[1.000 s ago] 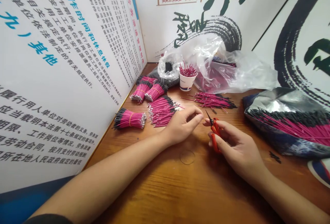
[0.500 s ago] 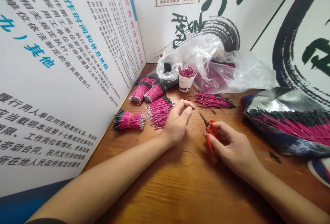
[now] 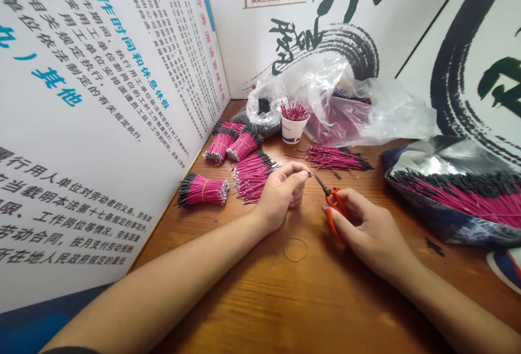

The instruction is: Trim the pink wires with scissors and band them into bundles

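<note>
My left hand [image 3: 280,194] is closed in a pinch. A small dark piece [image 3: 310,174] just shows at its thumb and fingertip, too small to name. In my right hand [image 3: 366,229] are scissors [image 3: 337,207] with orange-red handles and narrow dark blades. The blade tips point up and left, right at the pinched piece; whether they touch it I cannot tell. Beside my left hand lies a loose pile of magenta wires [image 3: 249,179] with black ends. Another loose pile of magenta wires [image 3: 331,157] lies beyond the scissors. On the wood below rests a rubber band [image 3: 295,250].
Banded wire bundles [image 3: 203,191] lie at the left, with several more behind. A paper cup [image 3: 293,130] of wires stands at the back beside clear plastic bags [image 3: 378,115]. An open bag [image 3: 451,229] of wires sits at the right, near small black pieces [image 3: 434,247]. Printed panels enclose the table.
My left hand has shifted slightly right, bringing the dark piece to the scissor tips. The scissors have moved up a little. The piles and bundles stay as they were.
</note>
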`<state>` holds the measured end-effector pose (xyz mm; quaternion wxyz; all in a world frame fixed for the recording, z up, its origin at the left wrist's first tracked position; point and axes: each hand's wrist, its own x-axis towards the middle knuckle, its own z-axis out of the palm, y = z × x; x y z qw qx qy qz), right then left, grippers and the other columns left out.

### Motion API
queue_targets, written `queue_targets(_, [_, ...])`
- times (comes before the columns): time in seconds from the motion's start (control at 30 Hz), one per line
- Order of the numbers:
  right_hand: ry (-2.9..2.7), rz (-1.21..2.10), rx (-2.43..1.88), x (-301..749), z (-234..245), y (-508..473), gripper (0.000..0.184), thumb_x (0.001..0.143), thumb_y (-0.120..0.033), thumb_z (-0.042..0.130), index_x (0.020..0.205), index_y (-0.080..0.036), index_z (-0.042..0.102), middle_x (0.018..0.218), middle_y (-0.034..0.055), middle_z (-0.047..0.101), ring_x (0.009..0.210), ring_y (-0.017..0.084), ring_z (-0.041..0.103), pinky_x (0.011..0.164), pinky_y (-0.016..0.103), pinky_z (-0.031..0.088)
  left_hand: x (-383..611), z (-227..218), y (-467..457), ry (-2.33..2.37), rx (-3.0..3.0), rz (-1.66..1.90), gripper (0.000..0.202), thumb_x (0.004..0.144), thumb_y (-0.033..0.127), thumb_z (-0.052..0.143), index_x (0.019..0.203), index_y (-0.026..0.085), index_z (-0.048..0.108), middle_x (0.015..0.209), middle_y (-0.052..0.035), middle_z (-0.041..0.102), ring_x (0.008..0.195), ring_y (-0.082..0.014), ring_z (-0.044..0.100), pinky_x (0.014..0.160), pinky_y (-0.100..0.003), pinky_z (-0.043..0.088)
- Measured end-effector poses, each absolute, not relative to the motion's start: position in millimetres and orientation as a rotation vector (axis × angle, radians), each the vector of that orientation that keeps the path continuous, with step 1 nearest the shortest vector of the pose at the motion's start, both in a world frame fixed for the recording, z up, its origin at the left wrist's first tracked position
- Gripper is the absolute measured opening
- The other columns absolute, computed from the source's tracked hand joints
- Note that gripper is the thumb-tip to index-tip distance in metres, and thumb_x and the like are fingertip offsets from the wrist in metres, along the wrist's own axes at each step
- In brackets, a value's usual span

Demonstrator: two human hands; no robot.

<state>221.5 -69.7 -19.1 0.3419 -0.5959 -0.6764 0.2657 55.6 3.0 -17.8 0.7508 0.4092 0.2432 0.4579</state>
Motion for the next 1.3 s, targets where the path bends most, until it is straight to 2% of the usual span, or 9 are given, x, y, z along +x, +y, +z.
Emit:
queue_targets(0.13, [-1.816, 0.641, -1.594, 222.9, -19.5, -68.3, 0.017, 0.092, -0.037, 0.052, 0.092, -0.022, 0.058, 0.072, 0.0002, 0.068, 0.062, 0.016, 0.061, 0.057, 0.026, 0.045, 55.6, -17.0, 3.5, 0.526, 0.888, 0.993, 0.015, 0.080, 0.027, 0.064, 0.083, 0.017, 0.053, 0.050, 0.0108, 0.033, 0.039, -0.0024, 0.022, 0.039, -0.016, 0.017])
queue_targets(0.37, [-1.799, 0.639, -1.573, 224.4, -23.2, -66.9, 0.015, 0.092, -0.034, 0.053, 0.094, -0.020, 0.059, 0.086, 0.0044, 0.073, 0.075, 0.019, 0.067, 0.059, 0.026, 0.046, 55.1, -18.0, 3.8, 0.515, 0.901, 0.979, 0.015, 0.080, 0.027, 0.064, 0.083, 0.017, 0.053, 0.049, 0.0111, 0.033, 0.038, -0.0021, 0.022, 0.039, -0.016, 0.017])
queue_targets(0.6, [-1.807, 0.638, -1.587, 224.3, -22.2, -67.2, 0.016, 0.092, -0.036, 0.053, 0.093, -0.021, 0.059, 0.081, 0.0027, 0.071, 0.070, 0.018, 0.065, 0.058, 0.026, 0.045, 54.9, -18.5, 4.2, 0.512, 0.905, 0.976, 0.016, 0.079, 0.027, 0.065, 0.084, 0.017, 0.053, 0.050, 0.0108, 0.034, 0.038, -0.0023, 0.024, 0.039, -0.017, 0.016])
queue_targets(0.97, [-1.828, 0.651, -1.549, 223.5, -17.4, -66.8, 0.016, 0.093, -0.035, 0.050, 0.087, -0.022, 0.056, 0.065, -0.0025, 0.060, 0.057, 0.014, 0.054, 0.056, 0.025, 0.042, 54.8, -17.5, 3.3, 0.506, 0.905, 0.994, 0.016, 0.078, 0.026, 0.065, 0.086, 0.017, 0.054, 0.050, 0.0110, 0.032, 0.039, -0.0026, 0.022, 0.040, -0.017, 0.016])
queue_targets(1.17, [-1.815, 0.686, -1.538, 222.9, -16.7, -67.9, 0.019, 0.093, -0.037, 0.051, 0.087, -0.021, 0.057, 0.072, 0.0004, 0.064, 0.063, 0.015, 0.058, 0.057, 0.024, 0.044, 55.9, -17.2, 2.5, 0.498, 0.933, 1.017, 0.019, 0.077, 0.027, 0.068, 0.088, 0.018, 0.054, 0.049, 0.0114, 0.030, 0.040, -0.0033, 0.019, 0.040, -0.016, 0.016])
queue_targets(1.3, [-1.839, 0.659, -1.550, 223.1, -16.6, -67.5, 0.018, 0.093, -0.036, 0.050, 0.087, -0.021, 0.057, 0.069, -0.0005, 0.063, 0.059, 0.015, 0.056, 0.056, 0.024, 0.043, 56.2, -17.4, 2.4, 0.510, 0.929, 1.016, 0.019, 0.078, 0.027, 0.068, 0.088, 0.019, 0.054, 0.049, 0.0117, 0.031, 0.039, -0.0031, 0.019, 0.040, -0.016, 0.015])
